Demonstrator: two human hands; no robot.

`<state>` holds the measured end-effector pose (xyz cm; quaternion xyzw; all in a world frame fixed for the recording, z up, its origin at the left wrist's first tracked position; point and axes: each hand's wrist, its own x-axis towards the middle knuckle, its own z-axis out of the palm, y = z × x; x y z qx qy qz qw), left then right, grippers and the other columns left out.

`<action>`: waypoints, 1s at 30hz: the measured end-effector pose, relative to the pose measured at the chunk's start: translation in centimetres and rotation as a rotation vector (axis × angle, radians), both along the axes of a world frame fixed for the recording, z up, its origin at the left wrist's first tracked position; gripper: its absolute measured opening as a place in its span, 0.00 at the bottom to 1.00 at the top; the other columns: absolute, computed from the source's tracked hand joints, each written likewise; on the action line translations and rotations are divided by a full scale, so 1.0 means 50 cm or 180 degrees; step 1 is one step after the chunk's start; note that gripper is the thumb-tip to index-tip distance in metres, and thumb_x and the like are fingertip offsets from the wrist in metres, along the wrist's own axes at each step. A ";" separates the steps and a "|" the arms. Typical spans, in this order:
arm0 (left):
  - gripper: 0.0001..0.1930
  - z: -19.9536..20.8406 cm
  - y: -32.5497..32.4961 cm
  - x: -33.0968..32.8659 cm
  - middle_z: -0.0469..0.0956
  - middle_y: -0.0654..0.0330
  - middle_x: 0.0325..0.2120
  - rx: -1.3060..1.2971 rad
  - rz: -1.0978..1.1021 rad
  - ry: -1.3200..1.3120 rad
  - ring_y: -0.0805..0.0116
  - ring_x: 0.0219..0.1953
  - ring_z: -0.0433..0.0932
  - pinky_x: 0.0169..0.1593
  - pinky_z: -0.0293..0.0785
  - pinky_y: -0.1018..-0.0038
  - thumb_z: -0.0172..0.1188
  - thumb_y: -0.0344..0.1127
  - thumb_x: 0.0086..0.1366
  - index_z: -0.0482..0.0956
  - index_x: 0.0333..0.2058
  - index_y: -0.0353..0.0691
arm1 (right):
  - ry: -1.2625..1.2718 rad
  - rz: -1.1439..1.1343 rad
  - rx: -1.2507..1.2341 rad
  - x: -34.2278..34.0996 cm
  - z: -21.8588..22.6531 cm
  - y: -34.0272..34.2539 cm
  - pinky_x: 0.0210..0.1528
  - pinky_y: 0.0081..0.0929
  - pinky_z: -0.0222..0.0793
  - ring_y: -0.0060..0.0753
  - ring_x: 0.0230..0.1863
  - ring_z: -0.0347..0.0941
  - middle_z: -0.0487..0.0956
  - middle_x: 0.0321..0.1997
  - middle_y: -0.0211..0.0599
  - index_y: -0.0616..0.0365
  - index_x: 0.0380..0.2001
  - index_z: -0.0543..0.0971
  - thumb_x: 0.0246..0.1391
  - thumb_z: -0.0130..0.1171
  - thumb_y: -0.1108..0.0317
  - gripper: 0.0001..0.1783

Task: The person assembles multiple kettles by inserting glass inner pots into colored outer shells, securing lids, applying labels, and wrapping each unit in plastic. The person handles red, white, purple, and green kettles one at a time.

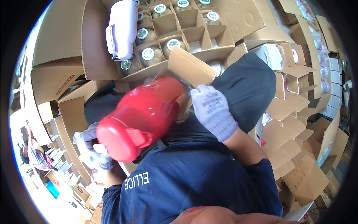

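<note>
A large red vacuum jug (149, 100) lies tilted across my lap, its red lid (115, 140) toward the lower left and its dark base toward the upper right. My left hand (97, 145), in a grey glove, is closed at the lid end, partly hidden behind it; a small white piece shows by its fingers. My right hand (212, 110), in a pale knitted glove, is closed with its fingers at the base end. What it grips there is hidden. Just beyond the jug stands an upright cardboard flap (190, 67) of an opened box.
Ahead is an open carton (238, 16) with cardboard dividers, holding several glass flask liners (149, 54) with pale rims. A white jug (123, 28) lies across its left side. Opened small boxes (285, 128) crowd the right; cartons (71, 115) stand at left.
</note>
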<state>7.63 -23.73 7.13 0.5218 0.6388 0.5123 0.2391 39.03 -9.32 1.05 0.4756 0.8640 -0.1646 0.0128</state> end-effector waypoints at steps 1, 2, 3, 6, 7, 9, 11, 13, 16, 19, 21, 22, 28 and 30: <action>0.21 0.008 -0.005 0.010 0.79 0.57 0.38 0.0322 0.0244 -0.0124 0.60 0.41 0.78 0.49 0.75 0.60 0.73 0.43 0.56 0.72 0.40 0.41 | -0.0082 0.0295 -0.0078 -0.010 -0.015 0.002 0.40 0.36 0.75 0.39 0.35 0.77 0.78 0.35 0.39 0.51 0.32 0.78 0.51 0.58 0.68 0.04; 0.20 0.004 -0.020 -0.005 0.79 0.57 0.39 0.0406 0.0612 -0.0365 0.61 0.42 0.79 0.50 0.76 0.61 0.73 0.41 0.56 0.72 0.40 0.42 | -0.0292 0.0534 -0.0106 -0.011 -0.021 0.003 0.41 0.36 0.76 0.38 0.38 0.80 0.81 0.36 0.40 0.51 0.33 0.83 0.52 0.57 0.67 0.07; 0.19 0.001 -0.035 -0.024 0.79 0.56 0.41 0.0486 0.0982 -0.0606 0.61 0.44 0.79 0.52 0.77 0.61 0.73 0.38 0.56 0.73 0.41 0.43 | -0.0720 0.0545 -0.0522 -0.019 -0.027 0.012 0.42 0.36 0.77 0.38 0.40 0.81 0.82 0.37 0.41 0.51 0.34 0.83 0.53 0.56 0.67 0.09; 0.22 0.001 -0.058 -0.056 0.78 0.57 0.45 0.0528 0.1349 -0.1055 0.60 0.50 0.79 0.56 0.78 0.60 0.74 0.35 0.55 0.72 0.45 0.43 | -0.1629 0.0599 -0.1363 -0.074 -0.029 0.039 0.45 0.36 0.78 0.40 0.46 0.83 0.85 0.42 0.44 0.52 0.41 0.86 0.57 0.54 0.66 0.14; 0.23 0.010 -0.059 -0.053 0.78 0.56 0.46 0.0553 0.1252 -0.1025 0.61 0.49 0.79 0.56 0.77 0.61 0.74 0.34 0.54 0.72 0.45 0.43 | -0.1479 0.0738 -0.1244 -0.084 -0.067 0.034 0.45 0.38 0.78 0.41 0.45 0.83 0.85 0.41 0.42 0.51 0.39 0.86 0.58 0.52 0.66 0.13; 0.24 0.010 -0.061 -0.051 0.78 0.56 0.46 0.0747 0.1016 -0.0402 0.61 0.49 0.78 0.56 0.76 0.61 0.75 0.32 0.52 0.72 0.46 0.43 | -0.1459 0.1136 -0.1114 -0.121 -0.132 0.034 0.47 0.38 0.77 0.42 0.48 0.82 0.85 0.44 0.43 0.52 0.41 0.85 0.60 0.51 0.65 0.15; 0.25 0.005 -0.064 -0.052 0.78 0.55 0.46 0.0770 0.1139 0.0170 0.62 0.48 0.78 0.56 0.72 0.61 0.75 0.30 0.51 0.72 0.46 0.43 | -0.1077 0.1276 -0.1350 -0.131 -0.222 0.035 0.54 0.37 0.74 0.48 0.55 0.77 0.80 0.54 0.48 0.56 0.47 0.82 0.60 0.51 0.58 0.19; 0.26 0.003 -0.067 -0.056 0.78 0.55 0.46 0.0631 0.1343 -0.0158 0.60 0.49 0.78 0.56 0.75 0.61 0.76 0.29 0.49 0.72 0.45 0.43 | -0.1065 0.1510 -0.1938 -0.146 -0.264 0.021 0.55 0.42 0.73 0.49 0.52 0.79 0.82 0.50 0.47 0.55 0.44 0.85 0.56 0.58 0.56 0.18; 0.23 0.024 -0.060 -0.035 0.77 0.52 0.49 0.1017 0.1384 -0.0524 0.54 0.51 0.78 0.56 0.78 0.60 0.72 0.32 0.56 0.72 0.48 0.43 | -0.0753 0.1657 -0.1143 -0.164 -0.455 -0.038 0.57 0.41 0.71 0.49 0.55 0.76 0.81 0.52 0.46 0.54 0.45 0.84 0.55 0.58 0.52 0.22; 0.21 0.001 -0.091 -0.093 0.75 0.49 0.54 0.1321 0.1408 -0.1421 0.51 0.53 0.78 0.56 0.78 0.60 0.62 0.39 0.66 0.70 0.54 0.39 | 0.0351 0.0929 -0.0009 -0.178 -0.385 -0.058 0.61 0.40 0.67 0.47 0.58 0.72 0.78 0.56 0.43 0.51 0.49 0.81 0.57 0.54 0.51 0.22; 0.21 -0.001 -0.092 -0.098 0.75 0.50 0.54 0.1189 0.1270 -0.1454 0.53 0.52 0.78 0.57 0.78 0.61 0.63 0.38 0.65 0.70 0.53 0.38 | 0.1212 0.0575 -0.0023 -0.156 -0.374 -0.080 0.62 0.40 0.65 0.45 0.61 0.69 0.74 0.60 0.41 0.48 0.51 0.79 0.60 0.49 0.55 0.20; 0.22 0.006 -0.081 -0.085 0.75 0.50 0.53 0.1109 0.1165 -0.1405 0.53 0.52 0.78 0.57 0.78 0.61 0.64 0.38 0.64 0.70 0.53 0.38 | 0.1626 0.0474 -0.0205 -0.133 -0.381 -0.092 0.62 0.41 0.64 0.44 0.62 0.67 0.72 0.63 0.40 0.47 0.53 0.77 0.62 0.46 0.58 0.19; 0.24 0.030 -0.012 -0.005 0.77 0.53 0.51 0.0822 0.0718 -0.1426 0.58 0.51 0.79 0.58 0.77 0.63 0.68 0.36 0.60 0.70 0.52 0.36 | -0.0892 0.1023 -0.0726 -0.068 -0.110 -0.133 0.51 0.38 0.71 0.38 0.56 0.75 0.77 0.57 0.40 0.44 0.51 0.79 0.65 0.43 0.63 0.17; 0.26 0.044 0.007 0.016 0.78 0.57 0.46 0.0688 0.0766 -0.1472 0.64 0.47 0.79 0.54 0.77 0.66 0.73 0.32 0.52 0.70 0.48 0.37 | -0.0571 0.1127 -0.0272 -0.032 -0.091 -0.173 0.46 0.35 0.70 0.36 0.49 0.76 0.78 0.48 0.37 0.47 0.44 0.81 0.61 0.48 0.62 0.14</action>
